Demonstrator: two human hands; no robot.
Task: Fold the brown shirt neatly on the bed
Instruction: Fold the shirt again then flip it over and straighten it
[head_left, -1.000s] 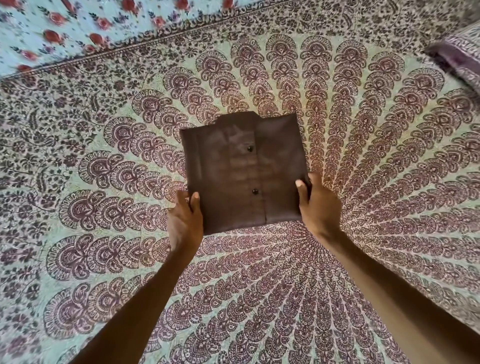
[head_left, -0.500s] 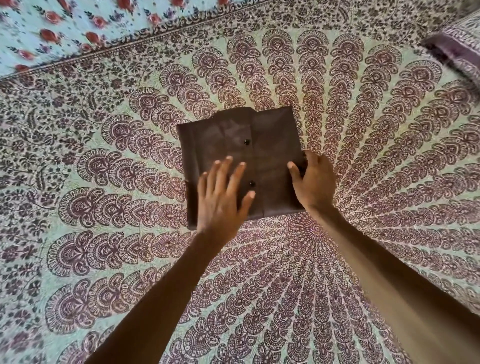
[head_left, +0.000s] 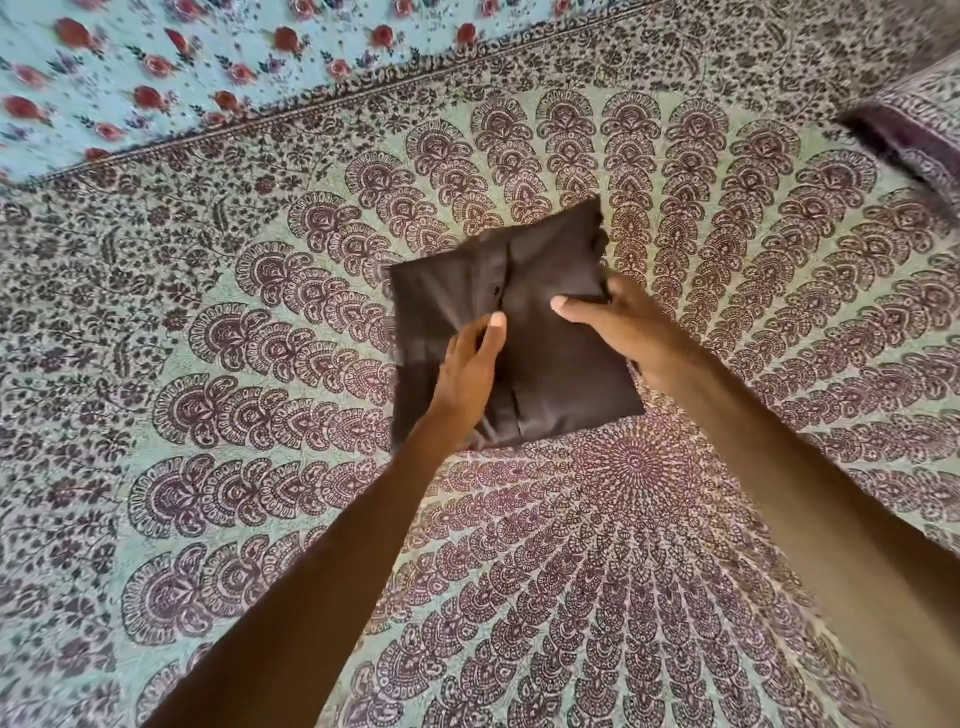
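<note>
Both arms outstretched, left hand (head_left: 470, 371) and right hand (head_left: 621, 322) each gripping the folded brown shirt (head_left: 561, 364).

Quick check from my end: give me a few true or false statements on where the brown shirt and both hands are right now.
1. The brown shirt is folded into a compact rectangle. True.
2. The shirt hangs off the edge of the patterned bedspread. False: it lies near the bedspread's middle.
3. The left hand rests on the shirt. True.
4. The right hand is clear of the shirt. False: it grips the shirt's right side.
5. A pillow lies at the far right. True.
</note>
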